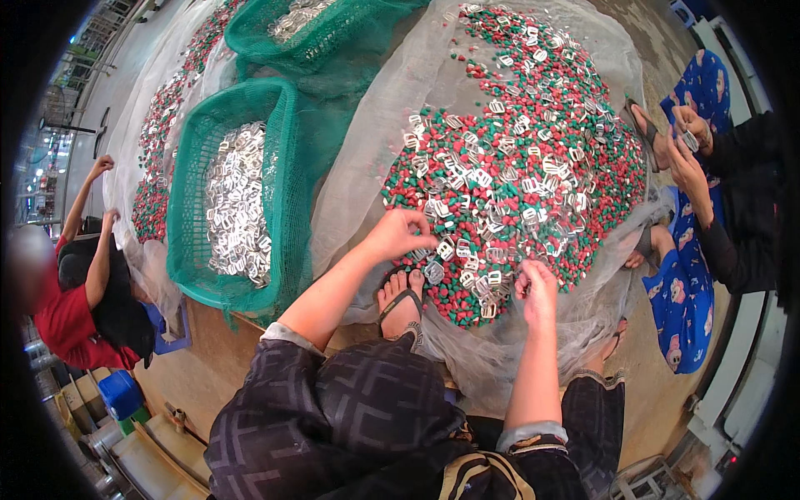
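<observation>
Sheeting of translucent white mesh (367, 158) lies bare between red-and-green pellet pile (500, 150) and green plastic basket (190, 192). By the pile's near edge, left hand (397, 236) and right hand (538, 289) curl their fingers, grip impossible to tell; silvery metal buckles (496, 254) lie between.

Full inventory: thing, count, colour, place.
Pellets: many, red and green, on sheeting
Buckles: many, silver, among pellets and in baskets
Sheeting: uncounted, whitish, under pellets
Baskets: 2, green, upper left
Netting: count unclear, green, around baskets
Container: 1, blue, lower left
Co-workers: 2, one red-shirted left, one black-sleeved right
Background gear: unclear, mixed, rim
Left hand: 1, bare, pellets' near-left edge
Right hand: 1, bare, pellets' near edge
Legs: 2, dark trousers, bottom
Feet: 2, sandalled, beside pellets
</observation>
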The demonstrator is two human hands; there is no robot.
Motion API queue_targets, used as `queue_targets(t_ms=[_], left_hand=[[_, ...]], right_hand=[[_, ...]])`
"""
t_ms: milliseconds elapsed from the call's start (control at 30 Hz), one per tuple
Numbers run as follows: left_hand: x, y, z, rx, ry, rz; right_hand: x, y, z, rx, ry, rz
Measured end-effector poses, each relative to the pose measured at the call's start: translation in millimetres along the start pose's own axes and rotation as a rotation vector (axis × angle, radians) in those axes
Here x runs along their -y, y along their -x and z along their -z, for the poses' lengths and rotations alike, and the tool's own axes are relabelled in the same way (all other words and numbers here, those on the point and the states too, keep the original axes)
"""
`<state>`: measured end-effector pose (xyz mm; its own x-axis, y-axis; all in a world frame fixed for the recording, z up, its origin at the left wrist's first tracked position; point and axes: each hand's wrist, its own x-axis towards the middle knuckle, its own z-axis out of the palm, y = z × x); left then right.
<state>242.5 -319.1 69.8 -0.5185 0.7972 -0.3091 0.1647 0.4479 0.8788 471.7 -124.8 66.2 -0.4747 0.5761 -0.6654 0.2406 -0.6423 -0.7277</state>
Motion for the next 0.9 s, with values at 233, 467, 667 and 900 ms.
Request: queue_targets(t_ms=[233, 467, 667, 900], left_hand=[[14, 38, -42, 0.069, -0.606, -0.209], [10, 25, -22, 0.094, -0.422, -0.132], [7, 30, -32, 0.059, -0.589, -0.269], [22, 33, -31, -0.04, -0.553, -0.221]], right_hand=[[-10, 0, -7, 0.049, 0.388, 0.062], [-18, -4, 10, 0.173, 0.727, 0.186], [-16, 19, -22, 0.181, 1.257, 0.298], [-28, 15, -24, 0.066, 1.278, 0.401]])
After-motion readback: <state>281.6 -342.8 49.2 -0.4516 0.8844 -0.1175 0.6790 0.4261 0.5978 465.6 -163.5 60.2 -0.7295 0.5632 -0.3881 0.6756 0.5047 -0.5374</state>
